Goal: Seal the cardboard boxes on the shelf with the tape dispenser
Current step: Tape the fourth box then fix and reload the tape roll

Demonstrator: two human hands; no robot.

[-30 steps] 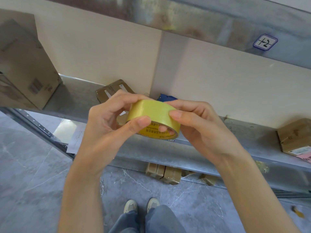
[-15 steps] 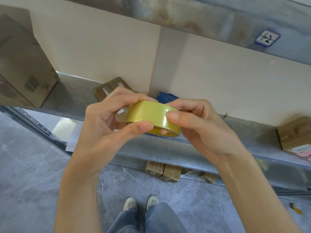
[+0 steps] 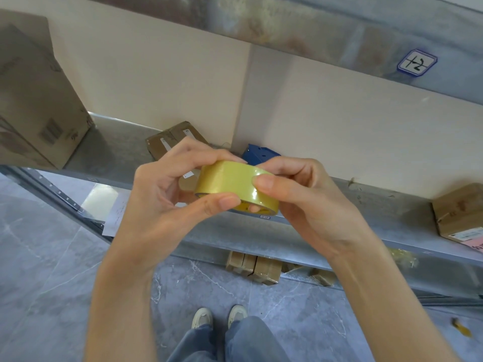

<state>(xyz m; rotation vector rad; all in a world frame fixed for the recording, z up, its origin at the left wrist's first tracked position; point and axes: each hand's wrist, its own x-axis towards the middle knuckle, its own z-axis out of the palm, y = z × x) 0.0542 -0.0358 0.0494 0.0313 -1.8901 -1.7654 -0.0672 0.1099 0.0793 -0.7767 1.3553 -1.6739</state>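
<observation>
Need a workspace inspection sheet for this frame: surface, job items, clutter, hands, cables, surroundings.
Surface: metal shelf, grey.
Job's things: yellow tape roll held in front of the shelf; large box at left, flat box at centre, small box at right, all on the shelf; blue object behind the roll, maybe the dispenser, mostly hidden.
Clutter: paper sheet at the shelf's front edge; taped boxes on the floor below; yellow scrap on the floor.
Grippers: left hand and right hand both grip the tape roll.
Cables: nothing seen.
Surroundings: beige wall; label 12 overhead; grey marbled floor.

Tape roll (image 3: 230, 178) between both hands (image 3: 162, 205) (image 3: 311, 205)
</observation>
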